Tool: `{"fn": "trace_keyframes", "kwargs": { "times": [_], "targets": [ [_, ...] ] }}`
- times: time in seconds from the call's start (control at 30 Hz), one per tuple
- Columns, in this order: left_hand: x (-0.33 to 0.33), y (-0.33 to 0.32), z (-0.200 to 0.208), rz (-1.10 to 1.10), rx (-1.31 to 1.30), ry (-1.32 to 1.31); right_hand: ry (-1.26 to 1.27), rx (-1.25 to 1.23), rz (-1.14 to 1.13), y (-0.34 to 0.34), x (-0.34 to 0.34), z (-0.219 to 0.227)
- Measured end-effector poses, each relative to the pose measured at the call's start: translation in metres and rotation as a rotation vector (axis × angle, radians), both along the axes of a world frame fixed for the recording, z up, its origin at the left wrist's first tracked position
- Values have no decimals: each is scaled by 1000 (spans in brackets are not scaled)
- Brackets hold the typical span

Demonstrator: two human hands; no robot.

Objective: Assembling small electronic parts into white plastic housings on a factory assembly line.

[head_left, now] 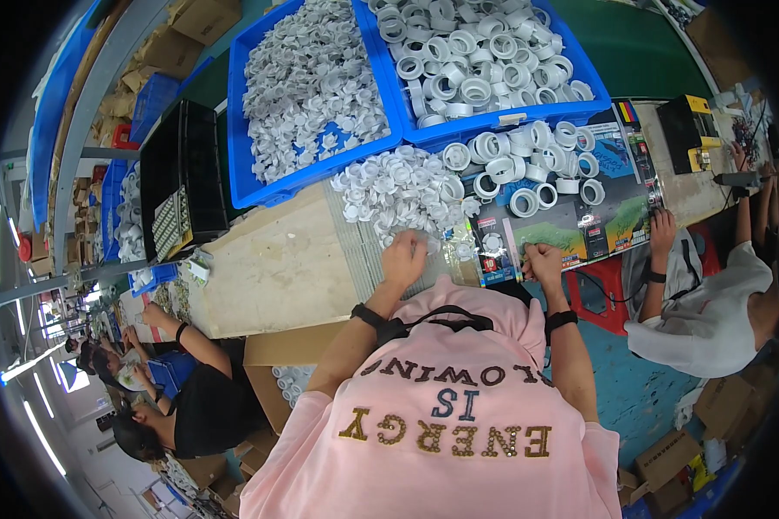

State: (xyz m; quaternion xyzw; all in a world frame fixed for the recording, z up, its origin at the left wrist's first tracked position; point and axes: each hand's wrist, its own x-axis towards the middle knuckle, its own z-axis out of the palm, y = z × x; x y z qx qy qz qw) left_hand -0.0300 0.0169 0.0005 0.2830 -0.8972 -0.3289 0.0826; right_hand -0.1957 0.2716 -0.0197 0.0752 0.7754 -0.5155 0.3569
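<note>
My left hand (405,259) is closed at the near edge of a loose pile of small white plastic pieces (394,186). Its fingers are curled, and what they hold, if anything, is too small to name. My right hand (541,262) is also closed, with its fingertips pinched together over the near edge of a colourful printed sheet (593,227); anything inside them is hidden. Between my hands, a few pale pieces (466,251) lie close to the table edge. Beyond my right hand, white plastic rings (524,201) are heaped on the sheet.
A blue bin (307,177) of small white pieces and a blue bin (511,119) of white rings stand at the back. A black crate (186,164) is at left. An open cardboard box (290,346) sits below the table. Co-workers sit at left and right; a red stool (601,298) is at right.
</note>
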Motion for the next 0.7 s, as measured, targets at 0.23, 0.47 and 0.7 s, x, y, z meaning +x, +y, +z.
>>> {"fn": "trace_keyframes", "kwargs": {
  "times": [0.23,0.47,0.7],
  "targets": [
    [8,-8,-14,111,21,35,-3,-8,-1,1,0,0],
    [8,-8,-11,87,14,126,-6,-2,1,1,0,-2],
    [7,-11,-3,75,-115,135,-5,-2,1,1,0,-1]
  ]
}}
